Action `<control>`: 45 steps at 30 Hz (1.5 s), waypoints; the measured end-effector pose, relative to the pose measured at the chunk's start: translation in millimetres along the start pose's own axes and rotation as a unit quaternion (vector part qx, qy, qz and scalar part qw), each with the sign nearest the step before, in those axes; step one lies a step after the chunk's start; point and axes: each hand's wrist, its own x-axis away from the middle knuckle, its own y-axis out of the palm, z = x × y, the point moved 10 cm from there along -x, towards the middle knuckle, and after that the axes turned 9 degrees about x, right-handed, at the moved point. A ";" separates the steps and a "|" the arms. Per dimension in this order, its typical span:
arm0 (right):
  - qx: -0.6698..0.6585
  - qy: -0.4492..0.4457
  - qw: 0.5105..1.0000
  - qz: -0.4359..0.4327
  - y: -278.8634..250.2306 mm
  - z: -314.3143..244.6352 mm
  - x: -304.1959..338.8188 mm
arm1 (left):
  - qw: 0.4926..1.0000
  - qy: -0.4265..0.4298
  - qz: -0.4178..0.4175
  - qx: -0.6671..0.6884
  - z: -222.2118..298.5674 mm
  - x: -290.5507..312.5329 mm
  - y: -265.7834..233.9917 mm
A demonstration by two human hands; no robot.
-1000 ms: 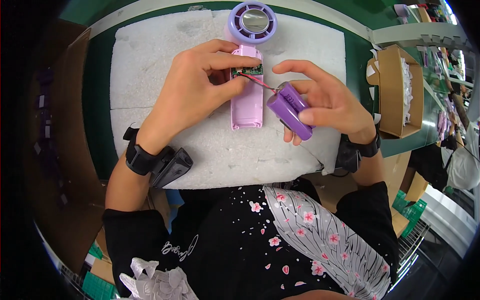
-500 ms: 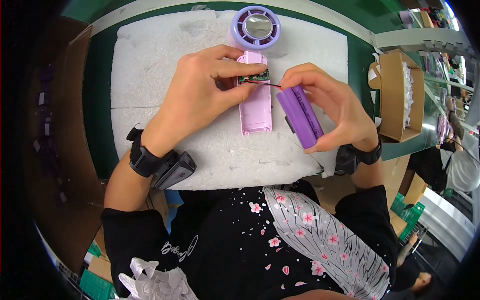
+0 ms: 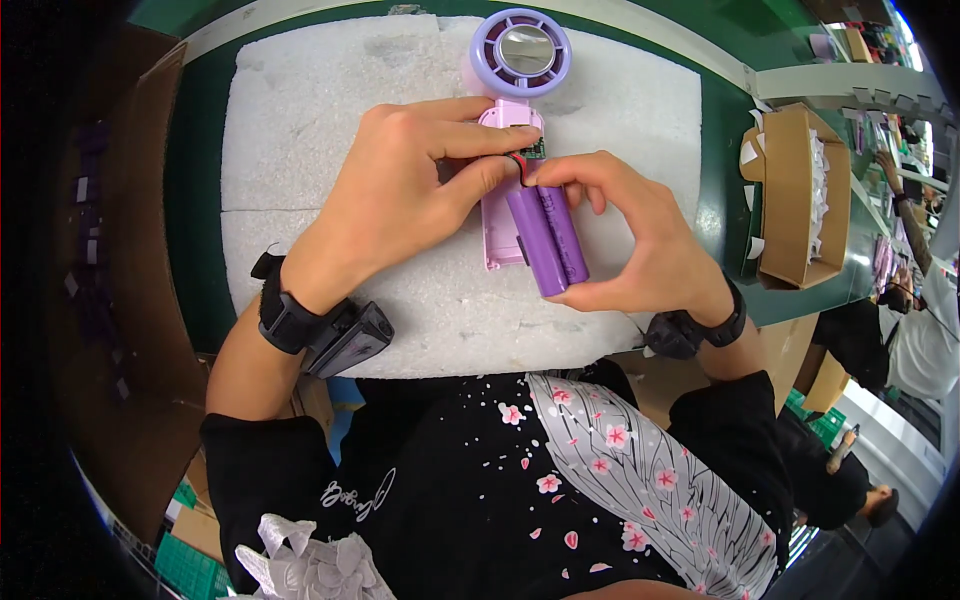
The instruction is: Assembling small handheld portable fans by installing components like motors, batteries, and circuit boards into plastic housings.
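Observation:
A handheld fan lies on a white foam board (image 3: pixel 310 90), its round lilac head (image 3: pixel 482 70) at the far end. Its pink handle shell (image 3: pixel 496 235) is uncovered toward me. Fingers and thumb of my left hand (image 3: pixel 395 190) press on the shell's upper part, by a small green circuit board (image 3: pixel 537 148). Between the thumb and fingertips of my right hand (image 3: pixel 655 235) is a purple cylindrical battery (image 3: pixel 548 245), tilted and partly over the shell. Red and black wires (image 3: pixel 521 167) bend between board and battery; my left fingers hide part of them.
On the right, an open cardboard box (image 3: pixel 795 200) contains white pieces. A large brown carton (image 3: pixel 140 230) stands on the left, beside the green table (image 3: pixel 195 250). Black devices are strapped to both my wrists. Other people are at work at the far right.
My right hand has brought the battery left, over the pink shell, and turned it more upright. The wires, straighter before, are now bent. My left hand stays at the circuit board.

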 end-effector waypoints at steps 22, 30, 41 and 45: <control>0.166 -0.034 0.982 0.088 6.9 -31.6 8.3 | 0.998 0.027 -0.052 -0.017 3.5 -0.7 5.5; 0.189 -0.052 0.973 0.118 6.8 -34.8 13.9 | 0.996 0.065 -0.059 -0.014 8.6 -2.8 6.5; 0.226 -0.045 0.960 0.157 7.8 -36.6 13.7 | 0.997 0.034 -0.067 -0.010 3.2 -2.0 5.6; 0.183 -0.020 0.970 0.156 3.4 -30.5 13.0 | 0.997 0.032 -0.068 0.027 -2.9 -3.1 7.3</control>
